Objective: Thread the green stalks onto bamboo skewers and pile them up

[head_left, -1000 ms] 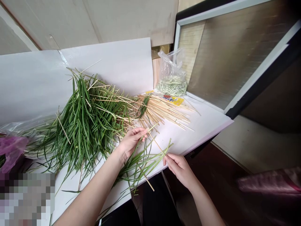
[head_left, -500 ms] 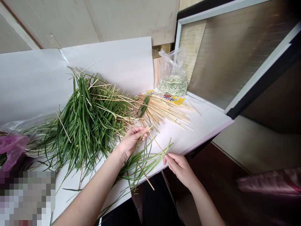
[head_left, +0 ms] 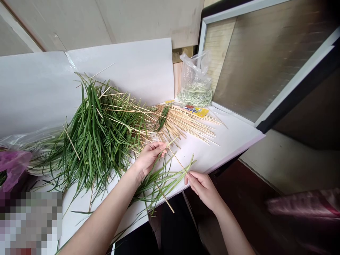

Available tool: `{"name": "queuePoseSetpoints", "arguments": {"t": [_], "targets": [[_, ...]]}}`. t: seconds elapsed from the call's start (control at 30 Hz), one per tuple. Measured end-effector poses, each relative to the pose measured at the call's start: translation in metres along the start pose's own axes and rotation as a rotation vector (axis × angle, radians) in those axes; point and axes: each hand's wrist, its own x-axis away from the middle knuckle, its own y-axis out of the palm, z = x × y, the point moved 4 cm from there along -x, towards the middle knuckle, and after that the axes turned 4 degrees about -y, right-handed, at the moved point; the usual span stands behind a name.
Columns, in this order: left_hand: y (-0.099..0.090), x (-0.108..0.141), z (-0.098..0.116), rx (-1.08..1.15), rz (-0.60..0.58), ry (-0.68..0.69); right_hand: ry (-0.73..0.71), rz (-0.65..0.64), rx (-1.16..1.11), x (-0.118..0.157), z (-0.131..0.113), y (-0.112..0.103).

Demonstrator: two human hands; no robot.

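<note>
My left hand (head_left: 152, 154) pinches a green chive stalk (head_left: 173, 142) close to its pale end. A thin wooden skewer (head_left: 176, 159) slants from the left fingertips down to my right hand (head_left: 200, 185), whose closed fingers grip its lower part. Whether the skewer's upper tip pierces the stalk is too small to tell. Loose chives (head_left: 164, 180) lie beneath and between the hands, at the table's front edge. Another skewer (head_left: 168, 202) sticks out from them over the edge. Left of my left hand rises a large heap of chives (head_left: 98, 131) with skewers among them.
A fanned pile of skewers (head_left: 186, 124) lies behind my hands on the white table (head_left: 228, 138). Near the back stands a clear plastic bag (head_left: 195, 83) with pale green pieces inside. A purple bag (head_left: 16, 166) is at far left. A framed panel (head_left: 255, 60) rises on the right.
The view has shifted very slightly. Both hands keep the same hold on the stalk and the skewer.
</note>
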Motion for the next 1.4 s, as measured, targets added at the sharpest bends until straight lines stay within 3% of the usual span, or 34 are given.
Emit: {"name": "queuePoseSetpoints", "arguments": {"t": [0.33,0.7,0.97,1.07,1.23,1.4], "targets": [[0.005,0.002,-0.001,-0.029,-0.014,0.01,0.004,-0.005,-0.022,0.001,0.005,0.0],[0.006,0.005,0.0,-0.093,0.053,0.126,0.029,0.008,-0.045,0.001,0.006,0.0],[0.015,0.009,-0.003,-0.097,0.071,0.07,0.015,0.019,-0.053,0.0,0.006,0.001],[0.022,0.011,-0.011,-0.156,0.023,0.033,0.01,0.03,-0.055,-0.001,0.005,0.001],[0.038,0.02,-0.034,-0.279,-0.16,-0.049,0.0,0.059,-0.052,-0.001,0.004,0.0],[0.033,0.019,-0.028,-0.425,-0.25,-0.016,0.003,0.056,-0.059,-0.001,0.004,0.0]]}}
